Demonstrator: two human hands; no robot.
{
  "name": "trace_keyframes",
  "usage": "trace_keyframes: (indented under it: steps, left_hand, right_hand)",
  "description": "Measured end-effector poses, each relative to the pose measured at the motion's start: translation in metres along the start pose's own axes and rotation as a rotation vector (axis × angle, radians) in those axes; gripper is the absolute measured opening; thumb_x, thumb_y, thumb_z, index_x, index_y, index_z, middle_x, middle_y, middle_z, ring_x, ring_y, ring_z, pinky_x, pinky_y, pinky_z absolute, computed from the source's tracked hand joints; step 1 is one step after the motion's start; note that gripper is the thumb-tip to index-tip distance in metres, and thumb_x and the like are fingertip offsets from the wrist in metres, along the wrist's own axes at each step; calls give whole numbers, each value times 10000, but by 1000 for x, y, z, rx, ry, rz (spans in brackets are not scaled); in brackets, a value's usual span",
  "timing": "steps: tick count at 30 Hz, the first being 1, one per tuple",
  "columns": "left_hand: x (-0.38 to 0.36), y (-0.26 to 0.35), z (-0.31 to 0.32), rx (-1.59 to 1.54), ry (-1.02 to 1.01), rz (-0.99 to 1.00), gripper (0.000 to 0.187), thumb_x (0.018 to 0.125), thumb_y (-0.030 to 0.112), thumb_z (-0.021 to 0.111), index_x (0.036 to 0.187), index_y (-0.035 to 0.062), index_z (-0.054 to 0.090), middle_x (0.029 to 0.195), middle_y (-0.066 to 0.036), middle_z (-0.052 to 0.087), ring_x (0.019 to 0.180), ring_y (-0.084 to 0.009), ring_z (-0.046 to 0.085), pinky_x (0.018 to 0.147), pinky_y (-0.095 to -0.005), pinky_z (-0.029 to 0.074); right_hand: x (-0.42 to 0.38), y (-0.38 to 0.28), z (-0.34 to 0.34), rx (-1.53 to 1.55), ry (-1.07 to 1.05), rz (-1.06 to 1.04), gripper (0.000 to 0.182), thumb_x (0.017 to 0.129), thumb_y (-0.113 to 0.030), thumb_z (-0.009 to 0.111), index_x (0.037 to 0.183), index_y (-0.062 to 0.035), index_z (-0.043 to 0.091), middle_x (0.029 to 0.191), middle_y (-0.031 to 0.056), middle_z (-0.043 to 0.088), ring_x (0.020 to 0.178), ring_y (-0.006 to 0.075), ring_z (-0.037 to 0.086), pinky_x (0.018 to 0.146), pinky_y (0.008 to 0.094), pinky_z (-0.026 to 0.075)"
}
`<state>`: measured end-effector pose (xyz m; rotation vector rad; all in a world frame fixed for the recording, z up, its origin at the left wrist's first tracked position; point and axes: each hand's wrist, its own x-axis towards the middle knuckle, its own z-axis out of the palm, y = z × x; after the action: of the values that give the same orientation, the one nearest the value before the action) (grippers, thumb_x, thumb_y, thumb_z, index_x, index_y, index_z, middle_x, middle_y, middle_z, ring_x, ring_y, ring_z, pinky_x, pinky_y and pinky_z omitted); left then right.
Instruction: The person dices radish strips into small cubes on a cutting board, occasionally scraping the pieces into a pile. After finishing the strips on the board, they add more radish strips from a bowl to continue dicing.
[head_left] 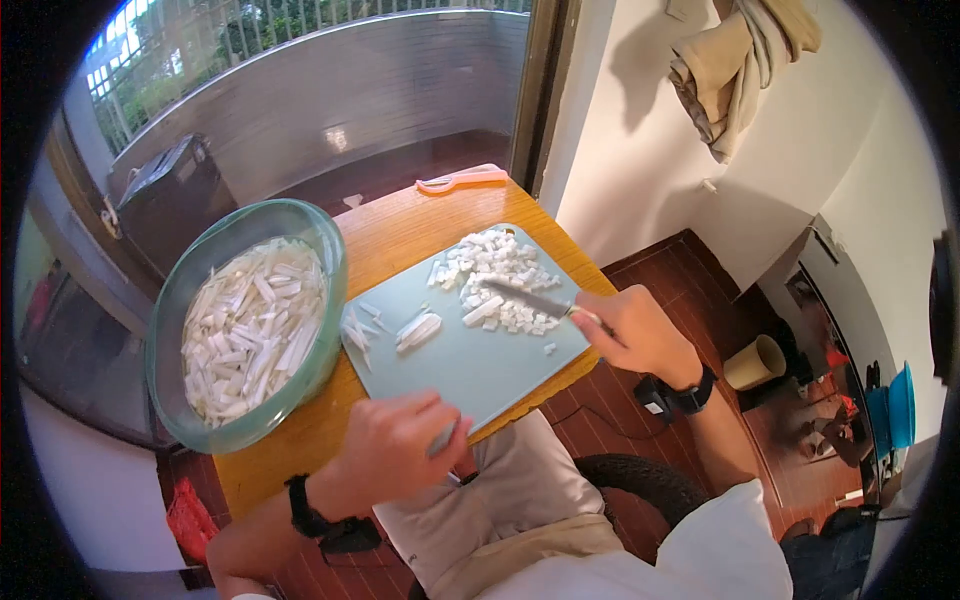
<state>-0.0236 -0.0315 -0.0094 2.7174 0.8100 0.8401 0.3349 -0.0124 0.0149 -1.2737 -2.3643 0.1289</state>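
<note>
My right hand [635, 335] is closed round the handle of a knife [530, 298], whose blade lies over a heap of diced white pieces [500, 265] on the light blue cutting board [450, 380]. My left hand [405, 445] hovers at the board's near left edge, its fingers curled and blurred; whether they hold anything is unclear. A small bundle of white strips [418, 332] rests mid-board, with a few thin slivers [357, 335] at the board's left edge. Left of the board, a green glass bowl [335, 270] holds many white strips.
An orange peeler [462, 180] lies at the far edge of the wooden table [385, 235]. A red bag [190, 520] sits on the floor at left. A beige bin [755, 362] stands at right. Clothes [735, 75] hang on the wall.
</note>
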Motion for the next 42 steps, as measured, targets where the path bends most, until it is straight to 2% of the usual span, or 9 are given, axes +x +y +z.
trace_keyframes:
  steps: [4, 10, 22, 29, 31, 32, 34, 37, 42]
  left_hand:
    - [37, -7, -3, 57, 67, -101, 264, 965, 212, 812, 1138, 47, 701, 1025, -117, 662, 899, -358, 738, 719, -471, 599]
    - [80, -30, 24, 235, -12, -148, 283, 1017, 236, 746, 1172, 17, 658, 1190, -166, 630, 1142, -394, 674, 859, -516, 592]
    - [73, -34, 22, 449, -98, -170, 217, 982, 199, 724, 999, -4, 650, 1084, -181, 633, 1087, -391, 645, 911, -507, 561]
    - [62, -23, -8, 587, -196, -299, 263, 931, 205, 755, 1029, -26, 675, 1113, -183, 632, 1104, -367, 656, 908, -479, 581]
    - [71, -6, -16, 554, -196, -360, 330, 957, 220, 746, 1163, -27, 672, 1199, -191, 637, 1174, -379, 650, 974, -487, 572]
    - [74, -2, -13, 558, -203, -353, 330, 957, 220, 746, 1163, -27, 672, 1199, -191, 637, 1174, -379, 650, 974, -487, 572]
    - [82, 10, -1, 340, -40, -64, 487, 996, 245, 734, 1386, -28, 634, 1386, -204, 636, 1308, -397, 629, 1096, -499, 535]
    - [100, 33, 12, 216, -134, 150, 567, 1026, 245, 720, 1521, 0, 590, 1552, -212, 589, 1440, -405, 568, 1212, -509, 466]
    - [107, 19, 37, 223, -172, 124, 536, 1064, 243, 689, 1532, 2, 588, 1570, -191, 591, 1423, -397, 593, 1229, -519, 444]
  right_hand:
    - [4, -4, -2, 34, 104, 152, 249, 1118, -270, 615, 1026, -52, 691, 714, 243, 632, 690, 487, 658, 639, 556, 509]
    - [7, -2, 14, 75, 197, 156, 304, 1128, -294, 615, 997, -33, 699, 753, 259, 662, 757, 502, 673, 668, 570, 509]
    - [-4, 4, 25, 188, 238, 154, 359, 1117, -342, 654, 957, -21, 675, 768, 258, 673, 760, 498, 673, 674, 563, 501]
    - [-11, 8, 31, 163, 263, 145, 364, 1096, -367, 686, 968, -26, 677, 813, 246, 702, 783, 484, 690, 692, 558, 516]
    - [-13, 9, 34, 145, 266, 111, 372, 1080, -386, 708, 984, -29, 676, 843, 248, 712, 802, 478, 701, 708, 558, 529]
    - [-13, 10, 35, 149, 272, 117, 372, 1080, -386, 708, 984, -29, 676, 843, 248, 712, 802, 478, 701, 708, 558, 529]
    - [-15, 12, 38, 180, 278, 108, 371, 1076, -393, 713, 1002, -30, 679, 857, 249, 714, 819, 479, 707, 720, 554, 540]
    - [-16, 15, 43, 175, 293, 86, 364, 1076, -391, 713, 1023, -32, 684, 868, 246, 724, 823, 474, 715, 721, 553, 544]
    - [-16, 16, 47, 195, 343, 43, 337, 1067, -370, 735, 1026, -40, 680, 846, 214, 725, 808, 440, 718, 691, 512, 531]
